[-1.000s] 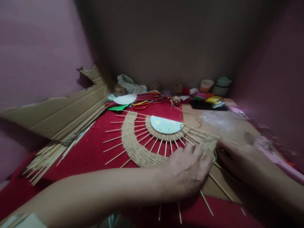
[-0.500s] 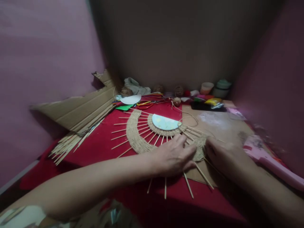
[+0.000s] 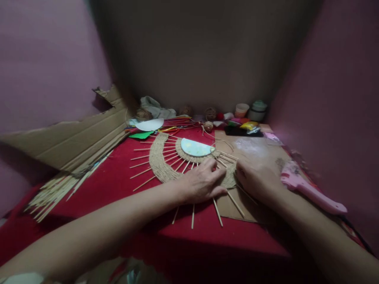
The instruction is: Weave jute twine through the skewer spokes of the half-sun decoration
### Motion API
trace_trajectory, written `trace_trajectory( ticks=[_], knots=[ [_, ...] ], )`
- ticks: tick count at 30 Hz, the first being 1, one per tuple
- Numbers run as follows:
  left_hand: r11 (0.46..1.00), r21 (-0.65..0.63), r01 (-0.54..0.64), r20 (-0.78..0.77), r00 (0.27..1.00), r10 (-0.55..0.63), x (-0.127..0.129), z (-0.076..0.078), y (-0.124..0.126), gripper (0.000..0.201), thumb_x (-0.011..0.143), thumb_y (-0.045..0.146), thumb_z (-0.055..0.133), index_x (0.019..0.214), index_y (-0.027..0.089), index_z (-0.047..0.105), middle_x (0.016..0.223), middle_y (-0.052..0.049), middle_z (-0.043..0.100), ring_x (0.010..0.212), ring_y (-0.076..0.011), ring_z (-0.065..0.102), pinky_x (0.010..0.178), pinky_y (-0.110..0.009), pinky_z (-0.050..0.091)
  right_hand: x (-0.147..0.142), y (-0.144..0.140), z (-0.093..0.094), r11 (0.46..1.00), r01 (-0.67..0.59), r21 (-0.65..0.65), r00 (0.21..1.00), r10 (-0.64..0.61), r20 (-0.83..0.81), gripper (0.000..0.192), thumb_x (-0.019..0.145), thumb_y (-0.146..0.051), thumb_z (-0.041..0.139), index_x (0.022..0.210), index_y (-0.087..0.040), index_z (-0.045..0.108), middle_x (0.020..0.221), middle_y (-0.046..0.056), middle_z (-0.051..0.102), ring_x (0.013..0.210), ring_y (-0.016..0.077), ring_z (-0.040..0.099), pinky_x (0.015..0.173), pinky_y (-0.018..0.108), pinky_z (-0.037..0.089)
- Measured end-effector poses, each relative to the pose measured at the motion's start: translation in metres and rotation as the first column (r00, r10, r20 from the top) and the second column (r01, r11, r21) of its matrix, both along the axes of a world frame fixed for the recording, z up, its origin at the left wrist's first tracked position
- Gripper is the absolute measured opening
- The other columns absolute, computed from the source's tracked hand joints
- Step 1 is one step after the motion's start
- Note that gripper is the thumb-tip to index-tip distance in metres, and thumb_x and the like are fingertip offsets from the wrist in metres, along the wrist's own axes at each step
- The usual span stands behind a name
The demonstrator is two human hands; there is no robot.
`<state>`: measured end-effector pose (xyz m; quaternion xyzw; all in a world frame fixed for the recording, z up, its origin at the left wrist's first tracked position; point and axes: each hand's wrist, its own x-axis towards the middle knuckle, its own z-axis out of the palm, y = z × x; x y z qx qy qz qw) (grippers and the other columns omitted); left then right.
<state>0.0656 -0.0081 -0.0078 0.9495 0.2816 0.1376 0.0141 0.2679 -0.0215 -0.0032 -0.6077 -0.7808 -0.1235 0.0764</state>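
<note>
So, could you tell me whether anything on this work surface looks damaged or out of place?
Yes: the cardboard sheet propped at the left has a ragged, torn upper corner, and a whitish powdery smear marks the flat cardboard on the right. The woven fan piece under the left hand and right hand looks intact.

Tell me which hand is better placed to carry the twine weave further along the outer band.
Probably the right hand: its fingertips sit at the woven band's unfinished end, beside the bare sticks. The left hand lies flat across the band, pinning it.
</note>
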Motion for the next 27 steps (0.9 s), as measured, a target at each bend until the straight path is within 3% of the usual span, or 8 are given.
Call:
trace_trajectory(
  ticks=[6,9,12,17,21,27],
  knots=[
    [0.996,-0.093,-0.003,-0.047,0.999,-0.001,-0.003,0.008,0.007,0.046,0.091,0.048,0.047,0.123,0.016,0.048,0.11,-0.013,0.05,0.103,-0.0242,0.048,0.09,-0.041,0.046,0.028,-0.003,-0.002,1.0,-0.014,0.011,0.966,0.017,-0.26,0.016,0.084,-0.022,0.05,0.077,-0.02,0.065,0.072,0.005,0.067,0.065,0.0165,0.056,0.06,0.027,0.032],
    [0.999,-0.023,-0.042,-0.092,0.995,0.04,0.004,0.013,0.006,0.05,0.087,0.051,0.052,0.123,0.016,0.049,0.11,-0.013,0.05,0.104,-0.0275,0.046,0.089,-0.045,0.045,0.038,-0.006,-0.003,0.999,-0.005,0.045,0.951,0.019,-0.308,0.013,0.082,-0.02,0.053,0.077,-0.02,0.065,0.074,0.005,0.067,0.066,0.0161,0.056,0.062,0.027,0.035],
    [0.998,0.06,0.019,-0.082,0.997,-0.014,0.015,0.017,0.006,0.047,0.087,0.044,0.056,0.126,0.018,0.049,0.108,-0.012,0.05,0.102,-0.0269,0.046,0.086,-0.043,0.045,0.04,-0.005,-0.002,0.999,-0.002,0.041,0.946,0.015,-0.323,0.014,0.083,-0.019,0.052,0.078,-0.019,0.066,0.075,0.005,0.066,0.067,0.0158,0.056,0.064,0.027,0.037],
    [0.978,0.027,0.207,-0.062,0.977,-0.205,0.028,0.012,0.011,0.029,0.095,0.033,0.042,0.116,0.022,0.059,0.096,-0.009,0.05,0.089,-0.0203,0.046,0.077,-0.034,0.044,0.043,-0.006,0.001,0.999,-0.003,0.043,0.952,0.016,-0.305,0.014,0.083,-0.018,0.053,0.078,-0.018,0.066,0.076,0.005,0.065,0.07,0.0156,0.055,0.066,0.028,0.037],
    [0.98,0.048,0.191,-0.047,0.981,-0.188,0.028,0.006,0.011,0.032,0.098,0.029,0.034,0.112,0.023,0.061,0.094,-0.008,0.048,0.086,-0.0186,0.045,0.074,-0.032,0.043,0.045,-0.01,0.006,0.996,-0.007,0.089,0.955,0.033,-0.296,0.014,0.085,-0.018,0.052,0.078,-0.017,0.065,0.08,0.005,0.065,0.074,0.0158,0.055,0.067,0.028,0.036],
    [0.997,-0.017,0.075,-0.06,0.995,-0.076,0.03,0.007,0.012,0.028,0.094,0.03,0.043,0.118,0.023,0.056,0.1,-0.008,0.048,0.085,-0.0177,0.047,0.072,-0.03,0.046,0.043,-0.014,0.012,0.994,0.046,0.096,0.97,-0.022,-0.242,0.016,0.087,-0.019,0.051,0.078,-0.018,0.064,0.081,0.004,0.063,0.077,0.0161,0.054,0.063,0.028,0.033]
  ],
)
